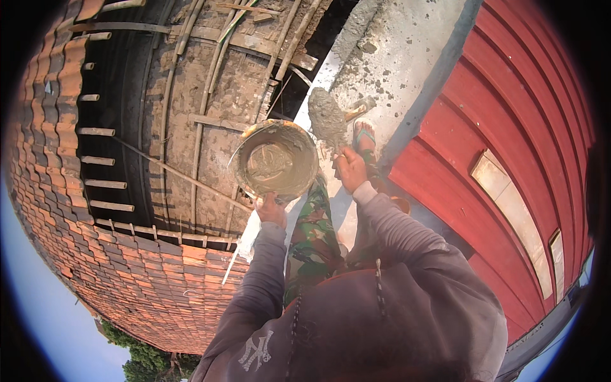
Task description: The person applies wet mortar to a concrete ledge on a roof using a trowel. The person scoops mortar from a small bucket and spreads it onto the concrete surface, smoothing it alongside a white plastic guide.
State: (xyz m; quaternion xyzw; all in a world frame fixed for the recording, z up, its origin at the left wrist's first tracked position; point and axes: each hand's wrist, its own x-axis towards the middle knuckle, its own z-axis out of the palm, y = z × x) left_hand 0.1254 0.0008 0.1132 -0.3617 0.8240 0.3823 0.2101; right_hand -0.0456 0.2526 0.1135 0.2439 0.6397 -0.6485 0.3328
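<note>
My left hand (270, 207) grips the lower rim of a round bucket (277, 162) whose inside is coated with wet grey mortar. My right hand (350, 165) is closed on the handle of a trowel (326, 114), its blade heaped with grey mortar just up and right of the bucket. Both are held over my camouflage-clad legs (309, 235). A sandaled foot (366, 137) stands on the pale concrete ledge (420, 44) beside the trowel, near a small piece (356, 108) that I cannot make out clearly.
On the left, orange roof tiles (127, 286) border a dark opening over boards and bamboo poles (165, 165). A dark gap runs along the ledge's left side. Red corrugated roofing (509, 127) slopes on the right, with pale strips (509, 216) on it. Loose debris speckles the ledge.
</note>
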